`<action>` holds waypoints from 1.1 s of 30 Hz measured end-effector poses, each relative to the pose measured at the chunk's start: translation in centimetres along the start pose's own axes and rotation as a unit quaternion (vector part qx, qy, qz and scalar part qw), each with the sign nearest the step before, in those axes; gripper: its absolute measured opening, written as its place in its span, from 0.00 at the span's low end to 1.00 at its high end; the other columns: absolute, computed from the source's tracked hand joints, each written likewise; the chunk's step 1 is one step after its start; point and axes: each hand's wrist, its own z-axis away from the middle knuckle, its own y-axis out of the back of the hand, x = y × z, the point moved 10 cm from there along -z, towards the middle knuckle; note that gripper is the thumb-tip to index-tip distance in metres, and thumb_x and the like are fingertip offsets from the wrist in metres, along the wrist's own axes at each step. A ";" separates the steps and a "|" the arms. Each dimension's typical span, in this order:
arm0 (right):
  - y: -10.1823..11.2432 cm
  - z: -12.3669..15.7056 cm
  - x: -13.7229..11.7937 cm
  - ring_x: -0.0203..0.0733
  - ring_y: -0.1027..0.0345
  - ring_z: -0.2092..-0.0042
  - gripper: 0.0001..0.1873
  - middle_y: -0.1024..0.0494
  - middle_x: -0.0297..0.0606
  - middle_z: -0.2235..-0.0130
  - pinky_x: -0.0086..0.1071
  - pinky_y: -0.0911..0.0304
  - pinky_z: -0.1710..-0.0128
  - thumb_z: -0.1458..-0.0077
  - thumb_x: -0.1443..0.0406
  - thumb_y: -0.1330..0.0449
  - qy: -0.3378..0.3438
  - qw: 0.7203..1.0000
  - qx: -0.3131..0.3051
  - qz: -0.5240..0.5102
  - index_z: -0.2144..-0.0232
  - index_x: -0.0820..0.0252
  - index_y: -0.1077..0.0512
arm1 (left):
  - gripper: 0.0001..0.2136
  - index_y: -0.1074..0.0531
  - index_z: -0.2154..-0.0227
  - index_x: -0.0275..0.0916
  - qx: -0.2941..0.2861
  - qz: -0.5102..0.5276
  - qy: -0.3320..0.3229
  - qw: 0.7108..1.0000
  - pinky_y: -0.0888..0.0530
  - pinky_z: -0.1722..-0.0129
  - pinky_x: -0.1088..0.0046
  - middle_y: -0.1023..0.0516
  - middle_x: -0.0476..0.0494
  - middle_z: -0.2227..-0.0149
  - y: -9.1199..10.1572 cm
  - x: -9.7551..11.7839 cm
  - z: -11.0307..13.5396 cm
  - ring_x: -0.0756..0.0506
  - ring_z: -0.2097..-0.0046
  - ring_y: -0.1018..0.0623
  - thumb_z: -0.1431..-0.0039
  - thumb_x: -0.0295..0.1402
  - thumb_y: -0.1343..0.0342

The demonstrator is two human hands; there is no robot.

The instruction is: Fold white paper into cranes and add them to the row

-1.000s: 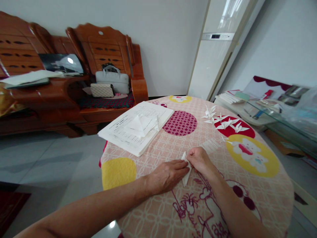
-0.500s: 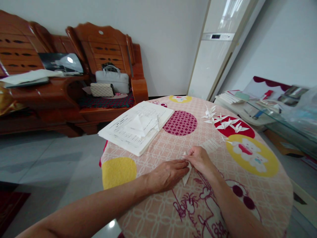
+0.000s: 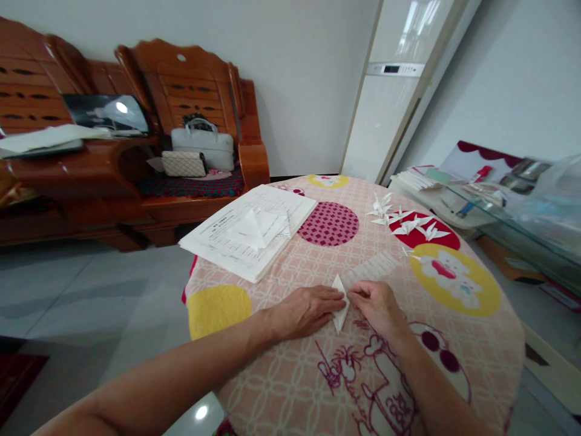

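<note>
A small white folded paper [image 3: 338, 321], a narrow diamond with pointed ends, lies on the tablecloth [image 3: 290, 375]. My left hand [image 3: 308, 310] rests flat across its left side, the fingers stretched out and covering part of it. At its right edge my right hand [image 3: 376, 306] is closed, thumb and fingers pinched together; the fingertips partly hide the paper there. Several white paper cranes [image 3: 411, 225] stand at the far right of the table. Left of them, a stack of printed sheets [image 3: 218, 233] carries a folded paper triangle [image 3: 254, 227].
The round table is covered by a pink patterned cloth. Behind it stand a wooden bench [image 3: 190, 79] with a grey bag [image 3: 204, 148] and a tall white air conditioner [image 3: 385, 115]. A glass-topped side table [image 3: 512, 224] with plastic bags is close on the right.
My right hand has moved down from the paper's upper tip to its right edge. The upper tip now shows. My left hand stays on the paper; the view has shifted slightly.
</note>
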 end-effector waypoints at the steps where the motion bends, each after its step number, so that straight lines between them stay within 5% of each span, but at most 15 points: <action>1: 0.1 0.6 -0.3 0.39 0.30 0.75 0.11 0.24 0.37 0.77 0.27 0.40 0.76 0.48 0.63 0.44 0.022 1.000 0.007 0.020 0.78 0.61 0.26 | 0.16 0.32 0.47 0.37 -0.002 0.005 -0.001 1.000 0.32 0.41 0.67 0.27 0.38 0.45 0.0 -0.1 0.0 0.44 0.42 0.29 0.37 0.27 0.51; 12: -0.2 5.0 -3.2 0.41 0.29 0.68 0.17 0.21 0.40 0.71 0.29 0.38 0.67 0.46 0.72 0.49 0.176 0.963 0.062 0.192 0.63 0.60 0.21 | 0.19 0.33 0.44 0.37 -0.020 -0.003 0.020 1.000 0.33 0.40 0.65 0.28 0.37 0.44 -0.4 -0.6 0.0 0.43 0.42 0.29 0.37 0.28 0.51; 33: -1.4 6.2 -3.0 0.40 0.31 0.70 0.18 0.24 0.38 0.73 0.30 0.42 0.69 0.45 0.72 0.49 0.197 0.962 0.008 0.188 0.63 0.58 0.20 | 0.17 0.31 0.46 0.37 -0.018 0.035 -0.019 0.999 0.34 0.41 0.65 0.26 0.37 0.45 0.3 -0.4 -0.4 0.43 0.42 0.29 0.36 0.27 0.51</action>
